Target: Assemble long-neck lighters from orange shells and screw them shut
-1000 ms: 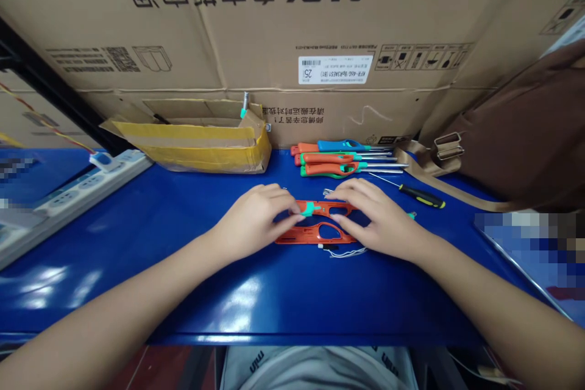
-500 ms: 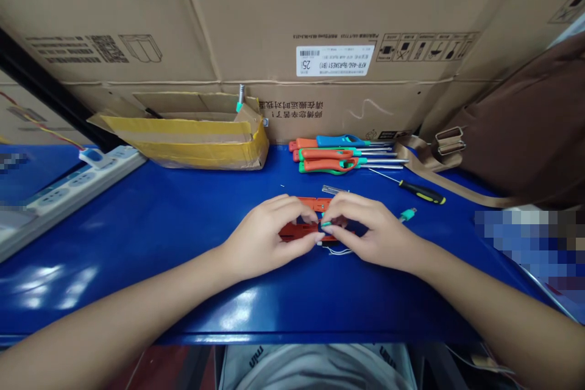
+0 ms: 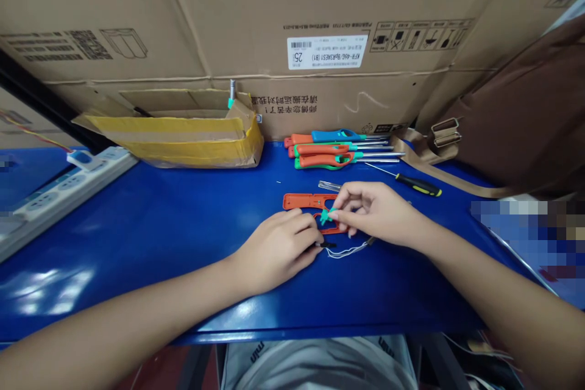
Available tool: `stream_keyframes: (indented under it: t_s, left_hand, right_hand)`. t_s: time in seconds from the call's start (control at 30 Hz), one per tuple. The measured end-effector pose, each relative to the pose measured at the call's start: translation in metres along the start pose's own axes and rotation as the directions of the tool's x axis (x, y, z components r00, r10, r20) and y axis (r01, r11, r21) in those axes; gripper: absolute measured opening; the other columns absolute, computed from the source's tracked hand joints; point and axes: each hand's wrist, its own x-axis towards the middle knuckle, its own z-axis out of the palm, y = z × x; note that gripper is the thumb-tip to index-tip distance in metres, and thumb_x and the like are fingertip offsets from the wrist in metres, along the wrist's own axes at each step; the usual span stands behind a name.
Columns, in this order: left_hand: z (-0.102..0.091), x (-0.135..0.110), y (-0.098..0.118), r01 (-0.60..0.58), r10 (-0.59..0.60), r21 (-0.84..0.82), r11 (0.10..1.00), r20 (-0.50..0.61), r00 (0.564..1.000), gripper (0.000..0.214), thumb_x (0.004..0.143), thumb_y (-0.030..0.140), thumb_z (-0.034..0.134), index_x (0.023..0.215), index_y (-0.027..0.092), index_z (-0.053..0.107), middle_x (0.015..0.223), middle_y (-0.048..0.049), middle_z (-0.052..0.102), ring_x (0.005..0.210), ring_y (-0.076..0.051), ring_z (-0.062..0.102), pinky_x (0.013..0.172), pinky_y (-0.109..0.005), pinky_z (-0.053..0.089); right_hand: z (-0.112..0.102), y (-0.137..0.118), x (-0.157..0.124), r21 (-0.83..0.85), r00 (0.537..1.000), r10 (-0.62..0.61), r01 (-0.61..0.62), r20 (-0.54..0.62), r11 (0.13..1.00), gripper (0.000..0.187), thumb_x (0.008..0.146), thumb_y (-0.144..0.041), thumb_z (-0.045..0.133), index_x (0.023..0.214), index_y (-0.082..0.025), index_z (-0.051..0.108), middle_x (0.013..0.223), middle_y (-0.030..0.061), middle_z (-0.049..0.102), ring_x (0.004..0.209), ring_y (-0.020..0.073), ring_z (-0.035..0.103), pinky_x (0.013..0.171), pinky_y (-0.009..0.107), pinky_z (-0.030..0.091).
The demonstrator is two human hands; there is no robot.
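Observation:
Two orange lighter shell halves lie on the blue table (image 3: 159, 225). The far half (image 3: 304, 201) lies free; the near half (image 3: 331, 226) is partly under my fingers. My right hand (image 3: 372, 213) pinches a small green plastic piece (image 3: 325, 216) just above the near half. My left hand (image 3: 278, 250) is curled, its fingertips closed on a small black part (image 3: 325, 245) from which a thin white wire (image 3: 350, 250) trails to the right. A short metal tube (image 3: 329, 185) lies just beyond the shells.
Several assembled orange, green and blue lighters (image 3: 333, 149) lie at the back by the big cardboard boxes. A black-and-yellow screwdriver (image 3: 414, 183) lies to their right. A taped open carton (image 3: 183, 131) stands back left, a white power strip (image 3: 59, 186) far left, a brown bag (image 3: 525, 128) right.
My hands have come apart from the orange shells. The right hand lifted away with the small green piece; the left slid down to the black part and wire. The camera tilted down slightly.

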Motion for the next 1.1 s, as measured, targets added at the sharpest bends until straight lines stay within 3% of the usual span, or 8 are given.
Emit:
stream_keyframes:
  t_s: [0.17, 0.4, 1.1]
  left_hand:
    - [-0.009, -0.001, -0.002, 0.055, -0.057, -0.058, 0.997, -0.034, 0.998, 0.012, 0.101, 0.023, 0.056, 0.1, 0.018, 0.067, 0.098, -0.0055, 0.07, 0.092, -0.019, 0.064, 0.082, -0.033, 0.052]
    - [-0.012, -0.001, -0.021, 0.15, -0.188, -0.206, 0.967, -0.18, 0.966, 0.008, 0.098, 0.021, 0.062, 0.097, 0.018, 0.069, 0.092, -0.0044, 0.073, 0.087, -0.019, 0.065, 0.079, -0.032, 0.052]
    - [-0.01, -0.001, -0.02, 0.043, -0.108, -0.198, 0.979, -0.331, 0.937, 0.006, 0.097, 0.021, 0.065, 0.094, 0.017, 0.069, 0.089, -0.0047, 0.074, 0.083, -0.017, 0.065, 0.078, -0.031, 0.051]
  right_hand:
    - [-0.007, 0.003, 0.001, -0.307, 0.993, -0.116, 0.121, 0.034, 0.944, 0.013, 0.085, -0.028, 0.069, 0.081, -0.017, 0.065, 0.063, -0.0035, 0.059, 0.053, 0.0083, 0.05, 0.051, 0.021, 0.039]
    - [-0.021, 0.004, -0.002, -0.536, 0.926, -0.286, 0.376, 0.246, 0.756, 0.008, 0.088, -0.016, 0.063, 0.082, -0.017, 0.068, 0.072, -0.0007, 0.064, 0.059, 0.0103, 0.05, 0.056, 0.023, 0.036]
    - [-0.013, 0.007, -0.002, -0.514, 0.838, -0.452, 0.544, 0.304, 0.663, 0.01, 0.094, -0.015, 0.061, 0.085, -0.018, 0.065, 0.08, 0.0011, 0.067, 0.065, 0.0117, 0.056, 0.064, 0.024, 0.04]
